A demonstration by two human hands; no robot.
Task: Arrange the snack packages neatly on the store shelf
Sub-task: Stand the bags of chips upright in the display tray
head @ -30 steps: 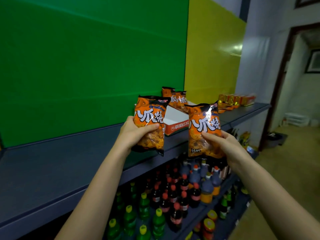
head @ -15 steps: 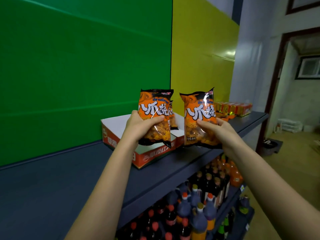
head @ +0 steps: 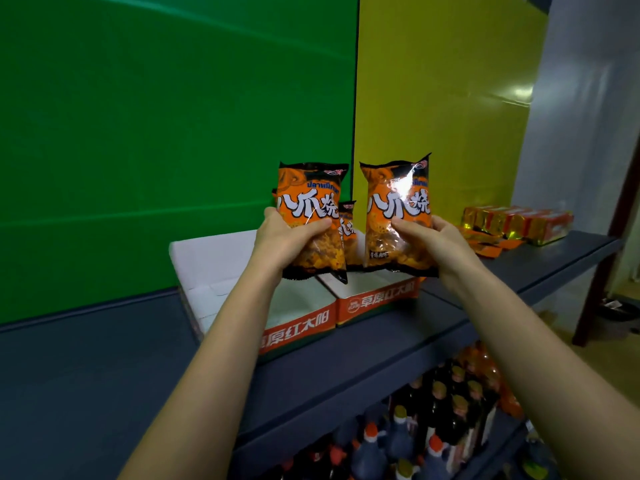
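Head view, from left to right: a green wall panel [head: 138, 150] backs a dark blue-grey shelf [head: 86, 375], on which sit two open cardboard trays side by side, touching, the left tray [head: 214, 268] and the right tray [head: 377, 299], both with white insides and orange fronts printed in white characters. Above the trays the left hand [head: 282, 240] grips an orange snack package [head: 311, 216] upright, its thumb laid across the front of the bag and its fingers curled behind. Just behind and between the two held bags, a third snack bag [head: 347, 230] of the same kind stands upright in the trays; which tray it stands in I cannot tell. The right hand [head: 436, 244] holds a second orange package [head: 398, 209] upright in the same way, thumb across the front, fingers wrapped behind; the two held bags are close together but apart. Behind this one rises a yellow wall panel [head: 433, 116]. Further right on the shelf lies a row of gold-wrapped packs [head: 512, 223] with flat orange sachets [head: 488, 245] in front of them. Below the shelf stand bottles [head: 433, 427] with coloured caps.
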